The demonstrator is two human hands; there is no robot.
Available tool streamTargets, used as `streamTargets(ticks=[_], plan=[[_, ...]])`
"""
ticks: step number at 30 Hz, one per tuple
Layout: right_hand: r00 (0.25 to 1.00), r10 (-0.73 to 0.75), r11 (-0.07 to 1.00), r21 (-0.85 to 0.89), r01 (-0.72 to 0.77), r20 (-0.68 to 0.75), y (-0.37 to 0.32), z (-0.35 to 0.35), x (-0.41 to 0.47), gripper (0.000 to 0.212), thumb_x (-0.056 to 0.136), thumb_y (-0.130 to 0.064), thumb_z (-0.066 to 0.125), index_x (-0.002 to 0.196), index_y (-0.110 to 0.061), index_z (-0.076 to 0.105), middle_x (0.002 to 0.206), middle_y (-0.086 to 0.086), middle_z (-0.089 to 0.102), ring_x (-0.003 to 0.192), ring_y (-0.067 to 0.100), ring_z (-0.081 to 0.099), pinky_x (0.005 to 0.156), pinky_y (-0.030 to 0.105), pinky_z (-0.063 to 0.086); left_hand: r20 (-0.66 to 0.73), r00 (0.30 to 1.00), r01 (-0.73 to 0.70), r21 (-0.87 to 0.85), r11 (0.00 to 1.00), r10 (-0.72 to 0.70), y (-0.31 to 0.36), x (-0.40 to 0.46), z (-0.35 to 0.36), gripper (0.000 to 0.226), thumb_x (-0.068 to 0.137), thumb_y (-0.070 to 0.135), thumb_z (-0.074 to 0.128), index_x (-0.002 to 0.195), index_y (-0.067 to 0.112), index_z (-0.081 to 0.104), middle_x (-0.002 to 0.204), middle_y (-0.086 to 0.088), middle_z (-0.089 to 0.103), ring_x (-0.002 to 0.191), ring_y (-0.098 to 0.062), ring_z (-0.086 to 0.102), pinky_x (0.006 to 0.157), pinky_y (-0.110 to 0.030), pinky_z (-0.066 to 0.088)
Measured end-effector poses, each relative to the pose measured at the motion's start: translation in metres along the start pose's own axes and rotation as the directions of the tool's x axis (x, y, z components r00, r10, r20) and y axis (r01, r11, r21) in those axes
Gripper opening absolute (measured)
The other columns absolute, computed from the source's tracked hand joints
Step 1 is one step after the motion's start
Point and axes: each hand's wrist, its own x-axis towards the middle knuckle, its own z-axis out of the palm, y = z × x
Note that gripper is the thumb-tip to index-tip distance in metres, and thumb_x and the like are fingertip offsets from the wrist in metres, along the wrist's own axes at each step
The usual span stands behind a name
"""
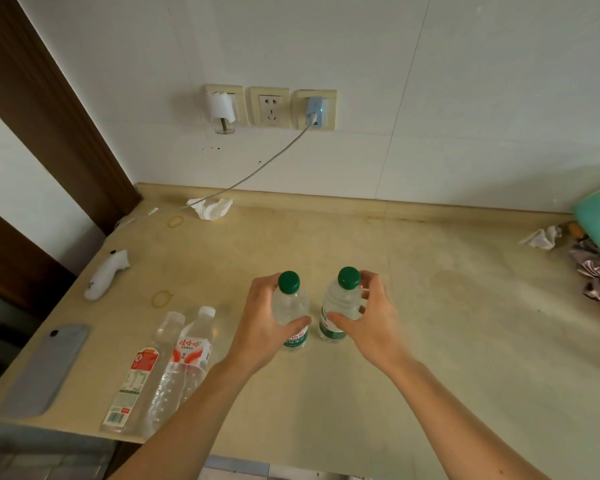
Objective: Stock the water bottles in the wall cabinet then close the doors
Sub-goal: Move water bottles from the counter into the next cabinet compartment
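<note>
My left hand grips one green-capped bottle, my right hand the other, both upright on the desk, ready for lifting. Two white-capped bottles lie left of my left hand; cabinet unseen

Grey phone at counter edge; crumpled tissue nr wall.

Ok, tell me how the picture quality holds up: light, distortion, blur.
Head view: soft, even light with faint shadows; wide-angle bending bows the counter's edge and the door frame; the two green-capped bottles are sharp in the left hand and right hand, corners softer; no strong glare.
</note>
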Motion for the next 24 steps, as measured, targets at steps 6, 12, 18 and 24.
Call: streamTargets(ticks=[6, 12, 18, 24], plan=[[0.999, -0.007, 1.0, 0.005, 0.007, 0.032, 0.007, 0.001, 0.001, 0.075, 0.068, -0.044, 0.085, 0.125, -0.048, 0.036, 0.13, -0.023, 0.051, 0.113, 0.0, 0.056, 0.092, 0.027, 0.051, -0.005, 0.993, 0.114, -0.078, 0.99, -0.114, -0.016, -0.008, 0.012, 0.072, 0.059, 0.047, 0.089, 0.116, 0.059, 0.047, 0.118, 0.028, 0.051, 0.111, 0.0, 0.056, 0.086, -0.027, 0.05], [0.966, 0.133, 0.979, 0.12, -0.163, 0.224, 0.041, 0.006, 0.006, 0.077, 0.065, -0.038, 0.092, 0.12, -0.053, 0.041, 0.122, -0.03, 0.056, 0.111, -0.011, 0.055, 0.086, 0.013, 0.044, 0.023, 0.953, 0.302, -0.18, 0.936, -0.303, -0.031, -0.022, 0.022, 0.082, 0.058, 0.047, 0.092, 0.128, 0.037, 0.05, 0.124, 0.016, 0.059, 0.113, -0.004, 0.059, 0.099, -0.038, 0.052], [0.934, 0.203, 0.948, 0.18, -0.262, 0.293, 0.069, 0.021, 0.014, 0.072, 0.061, -0.02, 0.096, 0.114, -0.043, 0.053, 0.11, -0.019, 0.07, 0.099, -0.01, 0.065, 0.074, 0.007, 0.051, 0.047, 0.916, 0.392, -0.326, 0.86, -0.399, -0.032, -0.025, 0.035, 0.069, 0.066, 0.011, 0.092, 0.124, 0.032, 0.06, 0.116, 0.014, 0.07, 0.106, -0.004, 0.066, 0.093, -0.033, 0.054], [0.959, 0.172, 0.95, 0.221, -0.222, 0.227, 0.063, 0.022, 0.01, 0.059, 0.065, -0.018, 0.093, 0.11, -0.038, 0.061, 0.104, -0.025, 0.071, 0.094, -0.004, 0.068, 0.072, 0.015, 0.054, 0.067, 0.921, 0.382, -0.36, 0.851, -0.385, -0.026, -0.024, 0.033, 0.063, 0.07, 0.006, 0.089, 0.123, 0.027, 0.061, 0.115, 0.008, 0.072, 0.108, -0.012, 0.067, 0.097, -0.041, 0.055]])
